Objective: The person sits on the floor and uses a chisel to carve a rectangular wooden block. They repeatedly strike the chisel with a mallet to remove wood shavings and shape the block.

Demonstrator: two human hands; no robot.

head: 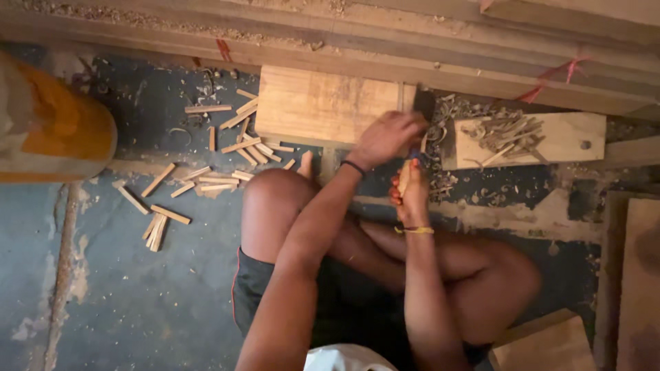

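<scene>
Bent knees and both forearms fill the head view, nearest the lens; left hand [386, 137], a dark band at its wrist, is closed on a dark-headed tool [423, 104] at the right edge of a wooden block [320, 104]; right hand [411, 192] is wrapped round a thin stick [404, 177], held upright just below the tool; small cut sticks [206, 180] lie scattered on the floor left of the knee; shavings [505, 132] heap on a board [570, 137] to the right.
</scene>
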